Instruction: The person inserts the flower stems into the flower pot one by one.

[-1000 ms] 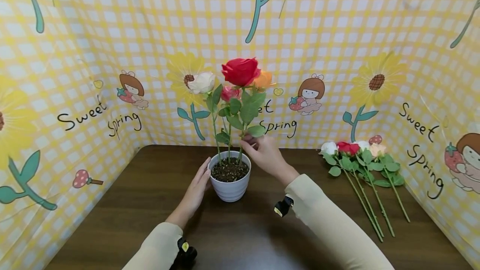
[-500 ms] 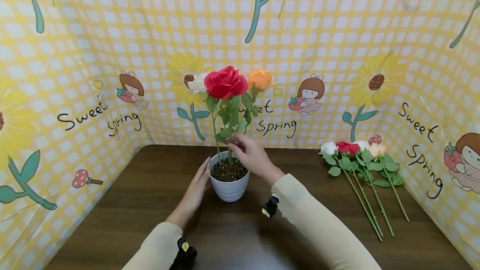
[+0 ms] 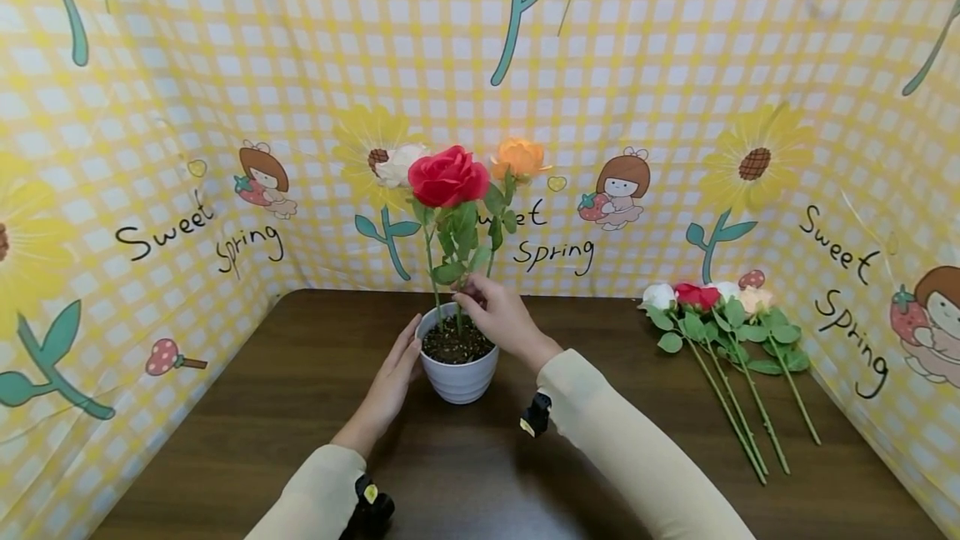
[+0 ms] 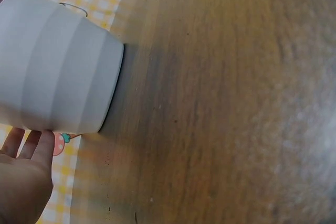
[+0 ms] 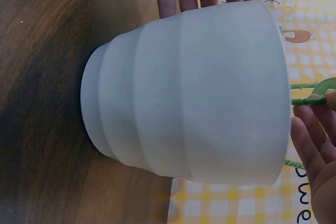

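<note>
A white ribbed pot [image 3: 459, 373] [image 4: 52, 72] [image 5: 199, 93] filled with dark soil stands mid-table. A white rose [image 3: 397, 163], a red rose [image 3: 448, 177] and an orange rose [image 3: 517, 158] rise from it. My left hand [image 3: 396, 373] [image 4: 23, 182] lies with straight fingers against the pot's left side. Just above the soil, my right hand [image 3: 495, 315] [image 5: 315, 145] pinches the red rose's green stem [image 5: 307, 100].
Several loose roses [image 3: 712, 307] with long stems lie on the dark wooden table [image 3: 225, 432] at the right. A yellow checked backdrop [image 3: 150, 148] with sunflowers and "Sweet Spring" lettering walls in the table on three sides.
My right hand has moved left and down with the red rose, so its stem now stands in the soil and its bloom sits lower. My left hand stayed on the pot.
</note>
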Action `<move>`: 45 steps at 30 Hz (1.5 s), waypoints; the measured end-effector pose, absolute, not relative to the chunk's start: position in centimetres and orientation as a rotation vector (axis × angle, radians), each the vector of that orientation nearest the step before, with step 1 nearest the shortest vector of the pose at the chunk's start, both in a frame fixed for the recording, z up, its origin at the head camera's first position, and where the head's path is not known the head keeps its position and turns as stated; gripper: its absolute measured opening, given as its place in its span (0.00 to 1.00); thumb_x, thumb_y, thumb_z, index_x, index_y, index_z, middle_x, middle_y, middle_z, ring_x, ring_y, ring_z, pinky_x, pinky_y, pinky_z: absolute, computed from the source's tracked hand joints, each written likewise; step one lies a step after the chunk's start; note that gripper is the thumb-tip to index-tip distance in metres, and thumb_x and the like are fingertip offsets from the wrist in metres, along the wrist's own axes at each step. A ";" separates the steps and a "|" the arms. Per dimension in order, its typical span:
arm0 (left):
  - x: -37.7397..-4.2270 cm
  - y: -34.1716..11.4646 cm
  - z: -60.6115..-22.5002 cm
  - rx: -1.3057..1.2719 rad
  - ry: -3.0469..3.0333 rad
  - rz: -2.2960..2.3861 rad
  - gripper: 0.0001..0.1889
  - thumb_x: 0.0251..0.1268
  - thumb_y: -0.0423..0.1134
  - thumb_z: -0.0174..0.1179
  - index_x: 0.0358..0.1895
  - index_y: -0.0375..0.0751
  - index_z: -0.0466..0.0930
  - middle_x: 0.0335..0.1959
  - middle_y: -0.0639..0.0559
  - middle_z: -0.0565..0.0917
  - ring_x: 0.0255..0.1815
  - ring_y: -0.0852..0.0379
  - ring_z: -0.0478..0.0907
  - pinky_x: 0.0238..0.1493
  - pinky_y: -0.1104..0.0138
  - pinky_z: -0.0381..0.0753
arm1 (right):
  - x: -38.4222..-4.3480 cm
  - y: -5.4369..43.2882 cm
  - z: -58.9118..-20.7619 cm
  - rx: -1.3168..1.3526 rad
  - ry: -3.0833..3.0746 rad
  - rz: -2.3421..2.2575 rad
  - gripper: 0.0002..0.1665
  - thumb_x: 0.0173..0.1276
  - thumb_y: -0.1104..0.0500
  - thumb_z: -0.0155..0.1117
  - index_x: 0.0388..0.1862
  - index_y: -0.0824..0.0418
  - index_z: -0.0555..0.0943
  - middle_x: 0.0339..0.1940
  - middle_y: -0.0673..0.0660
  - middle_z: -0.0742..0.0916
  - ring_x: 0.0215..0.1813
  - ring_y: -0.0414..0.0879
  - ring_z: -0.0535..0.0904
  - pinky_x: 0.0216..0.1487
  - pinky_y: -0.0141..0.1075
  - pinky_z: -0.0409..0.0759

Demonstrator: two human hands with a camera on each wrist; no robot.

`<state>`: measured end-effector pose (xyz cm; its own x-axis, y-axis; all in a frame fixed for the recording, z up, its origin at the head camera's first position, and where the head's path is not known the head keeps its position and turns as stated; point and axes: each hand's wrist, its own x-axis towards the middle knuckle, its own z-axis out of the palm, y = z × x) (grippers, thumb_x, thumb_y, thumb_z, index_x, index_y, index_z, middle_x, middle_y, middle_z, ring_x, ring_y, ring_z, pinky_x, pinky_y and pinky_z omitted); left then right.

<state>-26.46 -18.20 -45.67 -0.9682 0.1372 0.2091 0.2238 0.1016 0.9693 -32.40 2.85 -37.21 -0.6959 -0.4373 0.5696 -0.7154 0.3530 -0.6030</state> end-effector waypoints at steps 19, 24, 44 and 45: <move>-26.6 -18.0 -45.5 -0.401 -2.274 -2.020 0.28 0.85 0.49 0.36 0.81 0.50 0.49 0.81 0.43 0.50 0.78 0.43 0.49 0.70 0.39 0.57 | -33.1 2.1 -39.7 1.032 -2.338 1.036 0.05 0.76 0.58 0.61 0.38 0.58 0.80 0.30 0.49 0.83 0.30 0.40 0.76 0.33 0.33 0.76; -26.5 -17.9 -45.4 -0.405 -2.269 -2.010 0.28 0.85 0.48 0.36 0.82 0.47 0.48 0.81 0.40 0.50 0.78 0.40 0.48 0.69 0.37 0.56 | -33.3 2.0 -39.8 0.998 -2.348 1.024 0.05 0.75 0.59 0.63 0.36 0.58 0.79 0.28 0.48 0.82 0.29 0.40 0.75 0.31 0.33 0.75; -26.3 -18.0 -45.3 -0.420 -2.264 -2.036 0.28 0.85 0.47 0.36 0.82 0.47 0.47 0.81 0.41 0.48 0.78 0.41 0.46 0.70 0.37 0.55 | -33.4 2.0 -39.3 0.952 -2.498 0.927 0.06 0.73 0.59 0.66 0.35 0.59 0.82 0.28 0.49 0.84 0.30 0.39 0.77 0.33 0.32 0.77; -26.3 -18.0 -45.3 -0.418 -2.262 -2.038 0.28 0.85 0.47 0.36 0.82 0.47 0.48 0.81 0.42 0.48 0.78 0.41 0.46 0.70 0.38 0.55 | -33.3 2.0 -39.3 0.955 -2.500 0.933 0.06 0.73 0.59 0.66 0.35 0.58 0.82 0.29 0.49 0.84 0.30 0.39 0.77 0.33 0.32 0.77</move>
<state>-26.35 -18.03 -45.32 -0.9607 0.1543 0.2306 0.2453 0.0844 0.9658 -33.35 2.05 -39.28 -0.7314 -0.4805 0.4840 -0.6801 0.5665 -0.4653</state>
